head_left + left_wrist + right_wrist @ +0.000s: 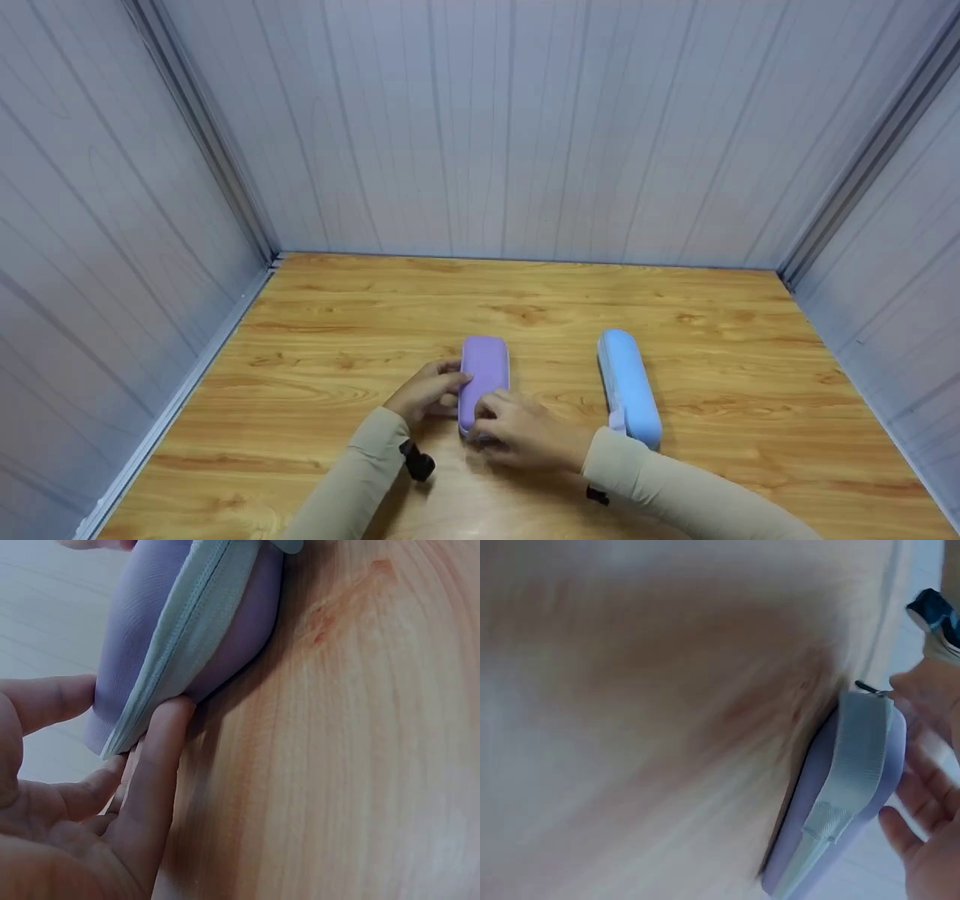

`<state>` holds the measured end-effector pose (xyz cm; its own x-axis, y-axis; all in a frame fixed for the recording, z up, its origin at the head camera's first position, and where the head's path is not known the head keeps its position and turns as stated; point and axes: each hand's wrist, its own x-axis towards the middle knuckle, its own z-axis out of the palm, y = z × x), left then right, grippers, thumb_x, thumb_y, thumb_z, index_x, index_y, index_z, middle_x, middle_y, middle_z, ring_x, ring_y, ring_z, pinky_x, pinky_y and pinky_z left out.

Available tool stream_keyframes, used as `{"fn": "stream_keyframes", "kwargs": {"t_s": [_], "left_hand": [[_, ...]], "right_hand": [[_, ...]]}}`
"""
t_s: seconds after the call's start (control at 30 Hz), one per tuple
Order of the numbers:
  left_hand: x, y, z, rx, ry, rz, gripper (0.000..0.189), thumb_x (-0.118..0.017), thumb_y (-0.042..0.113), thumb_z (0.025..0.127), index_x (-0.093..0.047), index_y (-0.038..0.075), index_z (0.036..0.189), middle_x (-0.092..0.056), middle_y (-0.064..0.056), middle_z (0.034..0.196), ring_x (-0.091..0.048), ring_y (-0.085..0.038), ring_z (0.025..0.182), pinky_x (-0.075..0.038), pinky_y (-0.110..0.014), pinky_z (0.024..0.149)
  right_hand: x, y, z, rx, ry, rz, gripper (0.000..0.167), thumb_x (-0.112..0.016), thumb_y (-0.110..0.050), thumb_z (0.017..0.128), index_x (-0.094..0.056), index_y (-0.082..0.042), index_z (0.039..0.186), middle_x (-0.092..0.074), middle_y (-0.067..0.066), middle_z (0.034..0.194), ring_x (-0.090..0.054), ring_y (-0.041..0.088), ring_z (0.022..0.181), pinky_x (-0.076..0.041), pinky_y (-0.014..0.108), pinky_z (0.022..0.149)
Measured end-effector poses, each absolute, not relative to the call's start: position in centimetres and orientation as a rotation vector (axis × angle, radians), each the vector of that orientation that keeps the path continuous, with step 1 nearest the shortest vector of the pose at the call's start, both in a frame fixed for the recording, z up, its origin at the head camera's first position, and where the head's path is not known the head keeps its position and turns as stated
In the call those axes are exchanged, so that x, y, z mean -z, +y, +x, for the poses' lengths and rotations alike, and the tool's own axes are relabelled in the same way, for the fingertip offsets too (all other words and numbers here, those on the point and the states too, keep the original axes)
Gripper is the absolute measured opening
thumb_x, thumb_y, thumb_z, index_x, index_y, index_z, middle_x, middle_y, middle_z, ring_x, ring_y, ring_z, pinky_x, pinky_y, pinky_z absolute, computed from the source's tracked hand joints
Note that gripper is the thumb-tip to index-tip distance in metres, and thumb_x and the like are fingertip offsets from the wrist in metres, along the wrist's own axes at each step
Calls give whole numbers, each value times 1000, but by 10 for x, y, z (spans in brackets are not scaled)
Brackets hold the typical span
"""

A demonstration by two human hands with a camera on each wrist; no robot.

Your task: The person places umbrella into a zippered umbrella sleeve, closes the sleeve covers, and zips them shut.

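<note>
A purple zippered pencil case lies on the table in front of me. My left hand grips its left side, thumb on the lid and fingers along the edge; in the left wrist view those fingers press by the pale zipper band. At the case's near end my right hand has curled fingers. The right wrist view shows fingertips at the small dark zipper pull, beside the pale end strip. The zipper looks closed where it shows.
A light blue zippered case lies to the right, a short pale loop at its near end, close to my right sleeve. White panel walls enclose the wood-grain table at the back and both sides.
</note>
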<state>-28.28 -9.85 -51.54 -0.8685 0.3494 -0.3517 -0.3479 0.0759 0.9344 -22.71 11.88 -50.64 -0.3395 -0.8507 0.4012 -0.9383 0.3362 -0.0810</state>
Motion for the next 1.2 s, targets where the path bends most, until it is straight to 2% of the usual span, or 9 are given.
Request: {"fn": "stream_keyframes", "kwargs": {"t_s": [0.17, 0.27, 0.4, 0.6, 0.7, 0.83, 0.97, 1.2], "left_hand": [[516, -99, -282, -1846, 1866, 8, 61, -61, 17, 99, -36, -4, 150, -63, -19, 122, -69, -27, 96, -59, -45, 80], [516, -99, -282, -1851, 1866, 6, 60, -61, 17, 99, -36, -4, 150, -63, -20, 123, -69, -28, 97, -59, -45, 80], [517, -98, -283, -1854, 1871, -4, 60, -61, 17, 99, -37, -3, 150, -62, -20, 123, -69, -27, 96, -59, -45, 79], [516, -97, -281, -1854, 1884, -7, 59, -61, 17, 98, -39, -2, 149, -59, -19, 126, -68, -27, 97, -59, -44, 78], [517, -97, -281, -1852, 1890, 2, 58, -61, 17, 99, -39, -1, 149, -56, -20, 129, -66, -27, 100, -59, -45, 79], [518, -97, -280, -1849, 1900, 5, 58, -61, 18, 99, -39, 0, 150, -55, -20, 133, -66, -28, 102, -59, -45, 80], [518, -97, -281, -1862, 1904, 10, 57, -61, 16, 99, -40, -1, 149, -55, -21, 133, -67, -29, 101, -59, -44, 80], [518, -97, -281, -1861, 1918, 7, 56, -62, 16, 99, -42, -1, 149, -56, -20, 131, -66, -28, 99, -59, -44, 78]], "right_hand": [[507, 112, -228, -116, -2151, 1615, 15, -73, -35, 92, -77, -24, 101, -59, -4, 98, -52, 9, 83, -46, 18, 69], [505, 109, -228, 93, -2107, 1591, 11, -74, -28, 91, -77, -26, 101, -58, -5, 97, -51, 9, 83, -46, 19, 66], [502, 106, -227, 313, -2073, 1556, 21, -77, -18, 84, -77, -28, 102, -57, -4, 98, -50, 10, 85, -46, 19, 67], [501, 102, -224, 435, -2046, 1521, 27, -75, -12, 81, -77, -31, 101, -57, -5, 100, -51, 10, 85, -48, 19, 68], [502, 100, -223, 459, -2032, 1517, 23, -75, -16, 82, -77, -30, 100, -57, -6, 100, -52, 10, 85, -48, 19, 68], [503, 99, -222, 471, -2001, 1526, 12, -69, -30, 92, -77, -30, 100, -59, -7, 101, -54, 10, 86, -48, 21, 67], [503, 99, -222, 472, -1988, 1545, 22, -60, -42, 99, -77, -30, 101, -63, -9, 103, -56, 10, 88, -50, 23, 68], [500, 100, -223, 515, -1958, 1596, 24, -58, -40, 99, -76, -25, 105, -67, -10, 101, -58, 10, 87, -49, 21, 71]]}}
